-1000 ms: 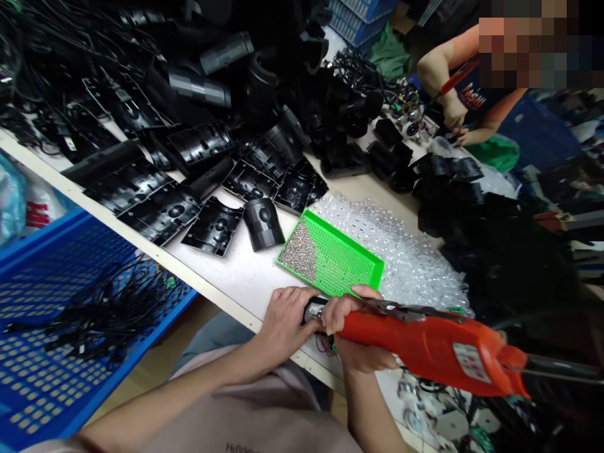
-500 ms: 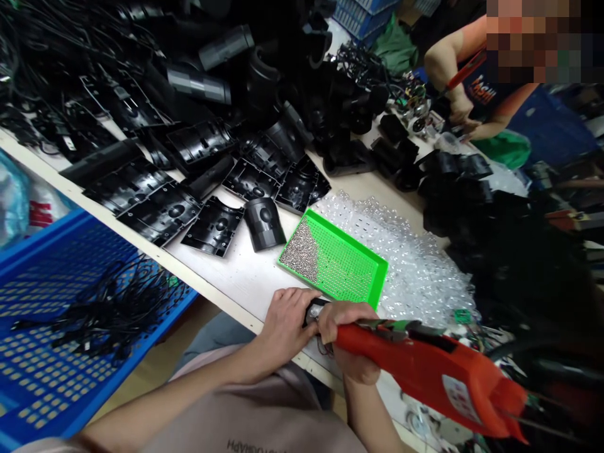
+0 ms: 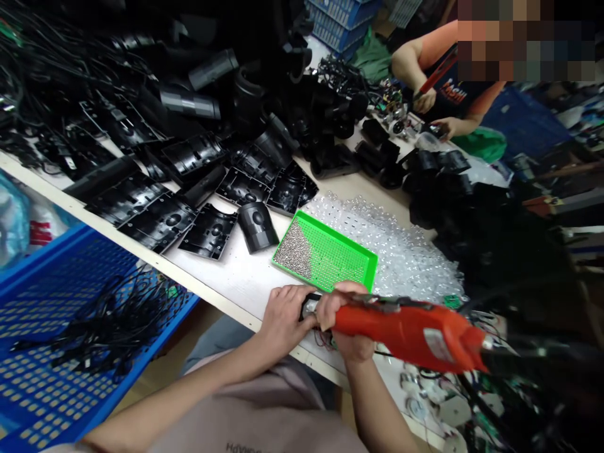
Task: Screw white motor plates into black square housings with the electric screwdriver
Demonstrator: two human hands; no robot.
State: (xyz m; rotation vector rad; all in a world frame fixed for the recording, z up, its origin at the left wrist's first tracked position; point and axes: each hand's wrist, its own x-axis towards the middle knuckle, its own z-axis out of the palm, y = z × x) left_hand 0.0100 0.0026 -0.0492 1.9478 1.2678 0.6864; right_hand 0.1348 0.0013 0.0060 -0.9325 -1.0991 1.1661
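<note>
My right hand (image 3: 342,318) is wrapped round the front of a red electric screwdriver (image 3: 415,330) that lies almost level, its tip pointing left. My left hand (image 3: 283,314) is closed on a small motor part (image 3: 310,307) with thin red and black wires, pressed against the white table edge (image 3: 226,296). The screwdriver's tip meets that part between my two hands. Just behind my hands lies a green screw tray (image 3: 330,258) with a heap of small screws in its left corner.
Black plastic housing shells (image 3: 165,214) and tubes are piled across the table's left and back. Clear bubble wrap (image 3: 406,251) lies right of the tray. A blue crate (image 3: 70,340) with black cables stands lower left. Another person (image 3: 438,94) works at the far end.
The red screwdriver has swung from tilting down to the right to nearly level. My hands stay on the small part, and the view has shifted slightly.
</note>
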